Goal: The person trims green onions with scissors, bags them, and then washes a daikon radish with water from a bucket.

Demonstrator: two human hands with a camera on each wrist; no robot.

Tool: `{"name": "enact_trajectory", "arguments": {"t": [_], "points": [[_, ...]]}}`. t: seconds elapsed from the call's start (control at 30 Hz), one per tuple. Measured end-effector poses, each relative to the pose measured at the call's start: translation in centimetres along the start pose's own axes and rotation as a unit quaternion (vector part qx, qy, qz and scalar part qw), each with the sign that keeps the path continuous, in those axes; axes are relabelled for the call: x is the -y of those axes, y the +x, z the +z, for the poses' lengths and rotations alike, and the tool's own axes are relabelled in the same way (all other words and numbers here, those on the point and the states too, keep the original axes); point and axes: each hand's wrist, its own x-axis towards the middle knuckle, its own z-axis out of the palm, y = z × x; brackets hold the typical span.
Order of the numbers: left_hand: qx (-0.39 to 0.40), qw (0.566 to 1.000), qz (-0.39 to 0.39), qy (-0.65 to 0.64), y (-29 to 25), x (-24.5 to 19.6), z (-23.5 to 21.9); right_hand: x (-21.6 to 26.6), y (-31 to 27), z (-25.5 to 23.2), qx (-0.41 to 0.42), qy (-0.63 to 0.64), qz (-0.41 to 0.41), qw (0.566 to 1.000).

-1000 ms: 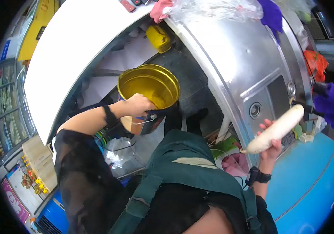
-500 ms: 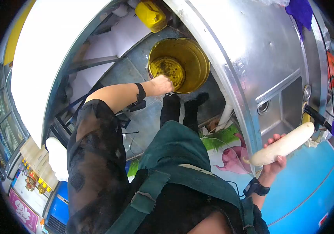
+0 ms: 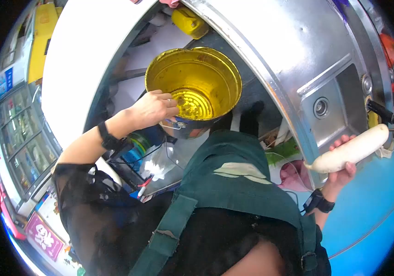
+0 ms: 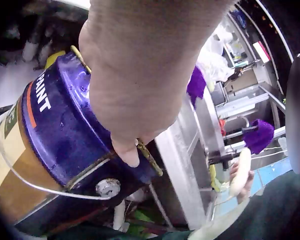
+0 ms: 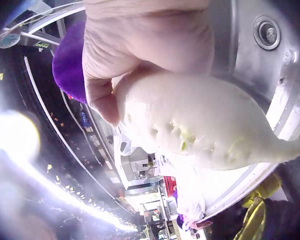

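My left hand [image 3: 155, 110] grips the near rim of a metal paint bucket [image 3: 194, 69], yellow inside with a ridged bottom showing. In the left wrist view the thumb lies on the outside of the dark blue paint bucket [image 4: 55, 125], and the other fingers are mostly hidden beyond the rim. A thin wire handle [image 4: 45, 187] hangs down the bucket's side. Over at the right, my right hand [image 3: 339, 172] holds a white radish [image 3: 351, 149] near the sink edge. In the right wrist view the radish [image 5: 190, 115] shows small dents and a thin tapered tip.
A steel sink [image 3: 344, 110] with a round drain stands along the right, a white tabletop [image 3: 86, 50] along the left. Behind the bucket sits a yellow jug [image 3: 190, 23] on the floor. A blue surface [image 3: 367, 221] lies right of my body.
The bucket went away from me with my left hand on its rim, then came back nearer and larger in view. The right hand keeps its hold on the radish. The head view has shifted.
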Motion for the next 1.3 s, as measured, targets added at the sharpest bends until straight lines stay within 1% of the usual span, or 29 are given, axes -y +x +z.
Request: {"name": "enact_trajectory", "arguments": {"t": [0.03,0.1,0.13,0.17,0.2,0.23,0.27,0.3,0.37,0.4,0.47,0.5,0.57,0.63,0.7,0.73,0.8,0.83,0.87,0.9,0.93,1.0,1.03,1.07,1.1,1.17,1.2,1.27,1.3], "points": [[0.000,1.000,-0.010,0.009,-0.7,-1.5,-2.6,0.1,0.2,-0.3,0.004,0.013,0.003,1.000],[0.001,1.000,-0.020,0.006,-2.2,-3.7,-6.7,0.2,0.6,-0.7,0.023,-0.012,0.009,1.000],[0.032,0.999,-0.029,-0.002,-2.6,-5.1,-9.1,0.0,0.8,-1.4,0.033,-0.033,0.005,0.999],[0.064,0.997,-0.038,-0.011,-2.8,-6.7,-11.8,-0.2,1.0,-1.1,0.037,-0.021,0.004,0.999],[0.073,0.996,-0.041,-0.004,-2.3,-8.4,-14.1,0.0,1.2,-0.6,0.072,-0.061,0.002,0.996],[0.091,0.995,-0.025,0.016,-1.3,-10.0,-16.2,0.1,1.5,0.0,0.106,-0.102,-0.001,0.989],[0.111,0.993,-0.007,0.034,0.7,-11.4,-18.0,0.0,1.9,0.5,0.112,-0.116,0.012,0.987],[0.100,0.994,0.012,0.047,2.3,-12.8,-19.3,-0.1,1.9,1.3,0.138,-0.112,0.014,0.984],[0.071,0.994,0.053,0.066,5.6,-14.8,-21.6,-0.1,2.4,2.5,0.221,-0.096,0.066,0.968],[0.065,0.992,0.070,0.081,7.6,-15.6,-23.0,-0.7,2.0,3.5,0.223,-0.072,0.056,0.970],[0.058,0.985,0.105,0.126,11.5,-16.8,-25.9,-0.6,1.4,5.6,0.275,-0.036,0.052,0.960],[0.059,0.980,0.124,0.143,13.1,-17.4,-27.0,0.3,0.4,7.1,0.267,-0.020,0.074,0.961],[0.054,0.968,0.180,0.164,17.2,-18.9,-28.5,0.0,-0.4,5.7,0.269,-0.133,0.013,0.954],[0.071,0.950,0.234,0.194,21.7,-20.1,-29.3,0.6,-0.9,4.3,0.252,-0.135,-0.007,0.958],[0.110,0.922,0.296,0.226,26.5,-21.6,-30.1,-0.2,-1.3,2.7,0.212,-0.122,-0.041,0.969],[0.120,0.913,0.307,0.241,29.2,-22.3,-30.0,-0.6,-1.3,1.8,0.211,-0.076,-0.025,0.974],[0.188,0.897,0.305,0.258,33.0,-24.8,-29.5,-2.3,-1.6,0.6,0.226,-0.011,0.009,0.974],[0.220,0.885,0.301,0.278,34.9,-26.0,-28.9,-2.3,-2.0,0.4,0.236,0.064,0.047,0.968],[0.255,0.875,0.289,0.292,36.6,-27.5,-28.3,-3.0,-2.3,0.5,0.214,0.113,0.028,0.970],[0.278,0.858,0.307,0.304,38.1,-28.7,-27.6,-3.9,-2.3,0.5,0.193,0.163,0.010,0.967],[0.307,0.845,0.302,0.317,39.4,-30.2,-27.0,-4.5,-2.2,0.5,0.186,0.171,0.000,0.968],[0.344,0.823,0.302,0.336,41.6,-32.4,-25.8,-5.7,-1.8,0.2,0.174,0.266,0.009,0.948],[0.361,0.814,0.304,0.338,43.0,-33.1,-25.4,-6.6,-1.0,0.1,0.166,0.277,0.000,0.946],[0.378,0.805,0.305,0.341,44.1,-33.7,-24.9,-7.4,-0.3,0.1,0.182,0.312,-0.005,0.932],[0.388,0.795,0.312,0.347,45.1,-34.1,-24.5,-8.0,0.4,0.0,0.198,0.347,-0.011,0.917],[0.426,0.775,0.279,0.375,46.9,-33.6,-23.8,-7.8,1.1,0.4,0.193,0.373,-0.019,0.907],[0.426,0.780,0.270,0.370,44.3,-34.2,-23.3,-9.0,-0.3,1.5,0.215,0.380,-0.001,0.900],[0.441,0.770,0.259,0.380,44.6,-34.5,-22.7,-9.2,-0.1,1.7,0.234,0.402,0.029,0.885],[0.452,0.765,0.247,0.386,44.9,-34.4,-22.6,-9.0,0.0,1.8,0.234,0.406,0.026,0.883]]}}
